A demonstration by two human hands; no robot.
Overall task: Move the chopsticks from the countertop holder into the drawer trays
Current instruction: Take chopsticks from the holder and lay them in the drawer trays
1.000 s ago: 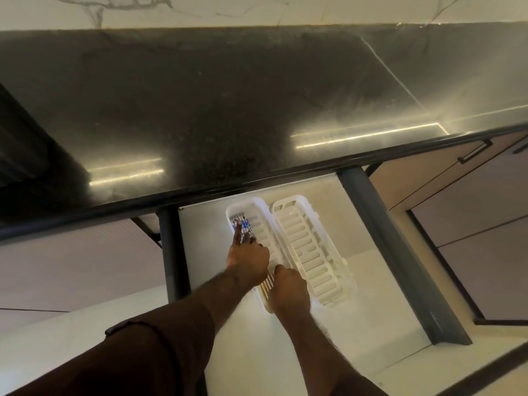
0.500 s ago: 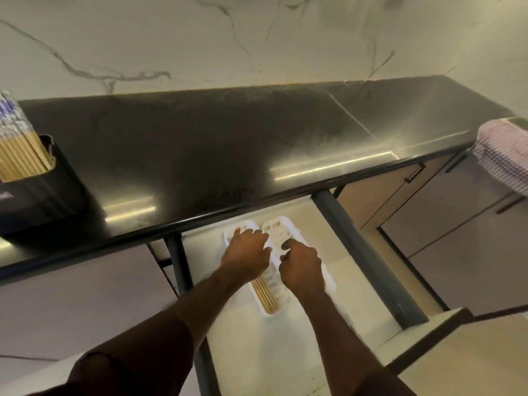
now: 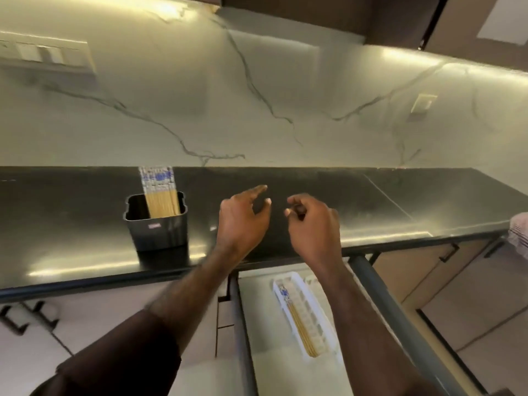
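A dark holder (image 3: 159,227) stands on the black countertop (image 3: 371,201) at the left, with a bundle of wooden chopsticks (image 3: 160,195) with blue-patterned tops upright in it. Below the counter edge the drawer (image 3: 257,298) is pulled out. In it lies a white slotted tray (image 3: 314,318) holding a few chopsticks (image 3: 297,324) along its left side. A second tray is mostly hidden behind my right forearm. My left hand (image 3: 243,218) and my right hand (image 3: 313,227) hover side by side above the counter, right of the holder, fingers loosely curled and holding nothing.
A marble backsplash (image 3: 257,110) with a switch plate (image 3: 45,54) and an outlet (image 3: 423,102) rises behind the counter. A striped cloth (image 3: 519,232) hangs at the right edge. Cabinet fronts with black handles (image 3: 448,252) flank the drawer.
Both hands have lifted out of the drawer tray and risen above the countertop, leaving the chopsticks in the tray. The view has tilted up, so the holder is now in sight.
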